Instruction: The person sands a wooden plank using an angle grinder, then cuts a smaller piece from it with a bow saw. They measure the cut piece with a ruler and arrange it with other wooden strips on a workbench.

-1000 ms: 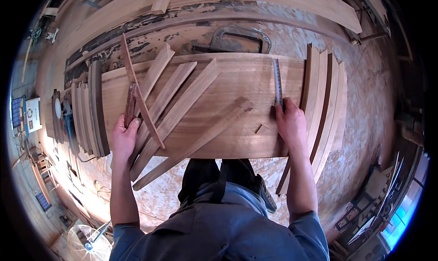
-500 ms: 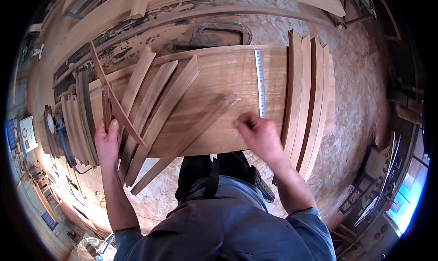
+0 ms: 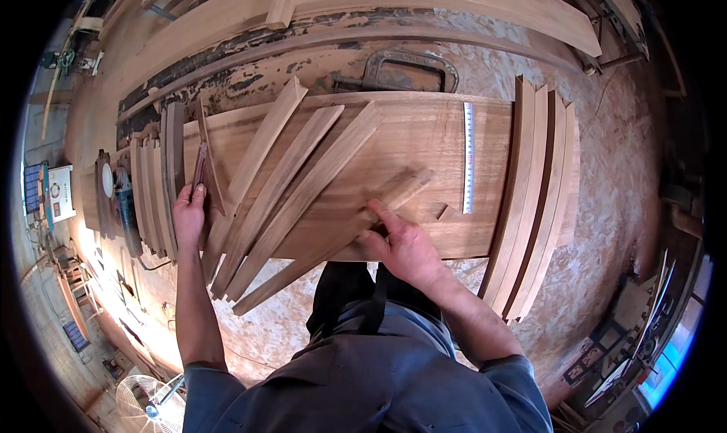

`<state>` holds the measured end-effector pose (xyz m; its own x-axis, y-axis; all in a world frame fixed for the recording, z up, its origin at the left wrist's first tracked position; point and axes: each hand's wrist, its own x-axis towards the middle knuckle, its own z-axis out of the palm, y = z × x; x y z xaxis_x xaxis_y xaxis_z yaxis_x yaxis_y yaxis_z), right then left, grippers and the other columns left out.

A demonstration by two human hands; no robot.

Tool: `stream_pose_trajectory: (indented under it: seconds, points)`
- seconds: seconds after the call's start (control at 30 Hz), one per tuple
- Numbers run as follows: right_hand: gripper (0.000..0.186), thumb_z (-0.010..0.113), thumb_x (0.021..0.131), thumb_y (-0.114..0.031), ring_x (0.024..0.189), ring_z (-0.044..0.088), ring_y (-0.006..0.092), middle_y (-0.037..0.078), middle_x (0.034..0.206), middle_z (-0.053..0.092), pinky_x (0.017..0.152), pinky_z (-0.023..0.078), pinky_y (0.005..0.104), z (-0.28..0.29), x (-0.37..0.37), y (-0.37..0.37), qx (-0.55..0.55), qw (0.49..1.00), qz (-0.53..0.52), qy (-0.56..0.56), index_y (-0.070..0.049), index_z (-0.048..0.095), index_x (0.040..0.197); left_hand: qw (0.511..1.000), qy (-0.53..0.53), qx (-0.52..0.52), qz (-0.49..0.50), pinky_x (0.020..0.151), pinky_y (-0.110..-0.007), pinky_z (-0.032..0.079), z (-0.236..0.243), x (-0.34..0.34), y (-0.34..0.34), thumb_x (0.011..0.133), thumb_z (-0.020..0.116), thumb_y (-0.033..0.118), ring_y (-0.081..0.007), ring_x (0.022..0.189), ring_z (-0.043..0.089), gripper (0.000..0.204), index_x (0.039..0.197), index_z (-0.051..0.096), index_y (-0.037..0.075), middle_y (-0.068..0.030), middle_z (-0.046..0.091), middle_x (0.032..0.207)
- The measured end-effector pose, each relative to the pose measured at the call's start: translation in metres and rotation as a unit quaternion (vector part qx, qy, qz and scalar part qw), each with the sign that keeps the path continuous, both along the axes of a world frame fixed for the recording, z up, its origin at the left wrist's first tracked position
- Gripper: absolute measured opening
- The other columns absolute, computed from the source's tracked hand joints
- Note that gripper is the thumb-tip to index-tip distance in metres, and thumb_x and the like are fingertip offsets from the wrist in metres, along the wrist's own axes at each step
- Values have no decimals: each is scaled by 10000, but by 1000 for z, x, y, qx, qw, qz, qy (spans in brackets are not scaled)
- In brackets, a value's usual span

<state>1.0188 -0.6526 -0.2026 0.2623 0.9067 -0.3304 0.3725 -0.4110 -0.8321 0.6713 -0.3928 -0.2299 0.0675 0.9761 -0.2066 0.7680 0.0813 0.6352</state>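
My left hand (image 3: 189,215) is closed around the handle of a wooden sliding bevel (image 3: 201,164), its thin blade slanting over the left part of the work board. My right hand (image 3: 407,249) has thumb and index finger on either side of a wooden strip (image 3: 318,263), gripping it near the middle of the board (image 3: 435,149). Further left, three more wooden strips (image 3: 307,187) lie fanned out, their near ends overhanging the board's front edge. A small dark piece (image 3: 441,210) rests just right of my right hand; its kind is unclear.
A steel ruler (image 3: 468,157) lies on the board. Notched wooden strips (image 3: 530,198) stand side by side at the right end, and more strips (image 3: 155,194) at the left. Behind the board are a C-clamp (image 3: 405,66) and long planks (image 3: 454,1). A fan (image 3: 150,406) stands at lower left.
My right hand has come down and left onto the nearest strip. The sliding bevel in my left hand has turned more upright. The small dark piece now shows on the board.
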Motion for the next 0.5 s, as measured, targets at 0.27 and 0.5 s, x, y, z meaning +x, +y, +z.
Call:
stream_pose_trajectory:
  seconds: [0.27,0.5]
  points:
    - [421,644,904,-256,912,650,427,250,966,665,789,535,480,-6,-3,-6,21,999,-32,3,-70,528,1264,988,134,74,-27,853,-342,476,-25,-18,18,968,602,315,-226,923,642,366,1140,644,-6,-163,697,992]
    - [386,626,917,-260,897,651,422,244,936,669,796,531,481,0,0,2,-3,999,-36,4,-71,537,1242,938,229,246,-88,927,-415,471,10,6,-10,958,578,238,-354,1062,616,336,1202,617,11,-208,636,1130]
